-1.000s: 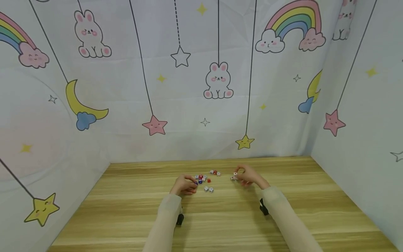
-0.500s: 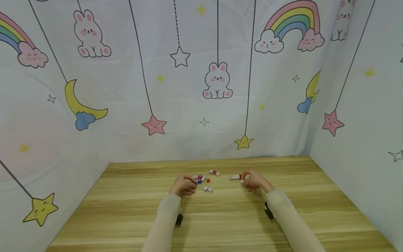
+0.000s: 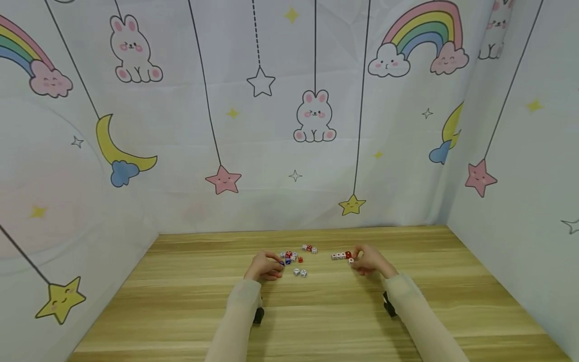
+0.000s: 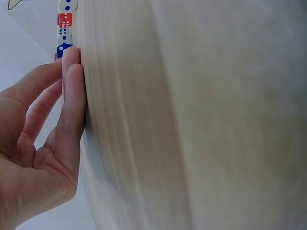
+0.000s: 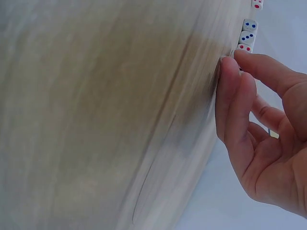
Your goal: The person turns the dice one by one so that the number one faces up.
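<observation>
My left hand [image 3: 266, 265] rests at the left edge of a cluster of small dice, its thumb and fingers pinching a blue die [image 3: 282, 263]. In the left wrist view a blue die [image 4: 64, 50] shows right at those fingertips, partly covered by them. On the other side, my right hand [image 3: 368, 260] pinches a white die [image 3: 351, 261] just in front of a red die [image 3: 348, 254]. That red die ends a short row of white dice [image 3: 338, 256]. The right wrist view shows white dice [image 5: 247, 37] beyond the fingertips; the pinched die is mostly hidden there.
The cluster mixes white, red and blue dice [image 3: 288, 261], with a lone red die [image 3: 300, 260] beside it. Two white dice [image 3: 300, 272] lie nearer. Behind sits a short red-and-white row [image 3: 309, 248]. Printed cloth walls [image 3: 271, 211] enclose the wooden table [image 3: 307, 322].
My right hand has moved right and slightly nearer with the white die, from over the row to its right end, uncovering the row's red die. My left hand has stayed in place.
</observation>
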`<state>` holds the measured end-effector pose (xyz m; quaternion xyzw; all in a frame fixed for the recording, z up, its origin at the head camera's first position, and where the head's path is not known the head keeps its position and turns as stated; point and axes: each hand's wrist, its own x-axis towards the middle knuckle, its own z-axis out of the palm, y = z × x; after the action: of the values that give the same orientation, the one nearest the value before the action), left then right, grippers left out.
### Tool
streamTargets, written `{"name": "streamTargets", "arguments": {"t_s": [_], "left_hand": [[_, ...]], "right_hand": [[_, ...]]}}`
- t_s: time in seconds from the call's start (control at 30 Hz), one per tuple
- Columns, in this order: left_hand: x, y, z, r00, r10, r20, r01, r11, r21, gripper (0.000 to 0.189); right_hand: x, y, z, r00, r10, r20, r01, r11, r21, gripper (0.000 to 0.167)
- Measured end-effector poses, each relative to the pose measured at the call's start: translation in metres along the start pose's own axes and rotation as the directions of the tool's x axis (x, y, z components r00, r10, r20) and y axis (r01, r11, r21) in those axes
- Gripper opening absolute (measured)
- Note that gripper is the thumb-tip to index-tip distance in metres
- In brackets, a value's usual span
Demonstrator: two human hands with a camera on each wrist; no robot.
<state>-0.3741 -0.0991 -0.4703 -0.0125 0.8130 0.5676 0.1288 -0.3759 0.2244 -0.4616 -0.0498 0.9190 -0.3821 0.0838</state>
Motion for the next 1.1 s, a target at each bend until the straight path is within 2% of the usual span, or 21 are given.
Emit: {"name": "streamTargets", "arguments": {"t_s": [0.2, 0.37, 0.6, 1.1], "left_hand": [[0.0027, -0.0020, -0.0003, 1.000, -0.013, 0.007, 0.013, 1.000, -0.005, 0.021], [0.0055, -0.0060, -0.0018, 0.999, 0.032, 0.037, -0.031, 0.999, -0.032, 0.016], [0.0022, -0.0021, 0.0006, 1.000, -0.003, -0.004, 0.003, 1.000, -0.030, 0.024], [0.0043, -0.0042, 0.0003, 1.000, 0.017, -0.010, -0.017, 1.000, -0.026, 0.021]], "right_hand": [[0.0012, -0.0009, 0.0014, 1.000, -0.002, -0.020, 0.001, 1.000, -0.025, 0.014], [0.0035, -0.0014, 0.0025, 0.999, -0.010, -0.042, 0.009, 0.999, -0.038, 0.014], [0.0061, -0.0016, 0.0035, 0.999, 0.021, -0.045, -0.022, 1.000, -0.011, 0.014], [0.0083, -0.0033, 0.0052, 0.997, 0.050, -0.051, -0.049, 0.999, 0.022, 0.014]]}}
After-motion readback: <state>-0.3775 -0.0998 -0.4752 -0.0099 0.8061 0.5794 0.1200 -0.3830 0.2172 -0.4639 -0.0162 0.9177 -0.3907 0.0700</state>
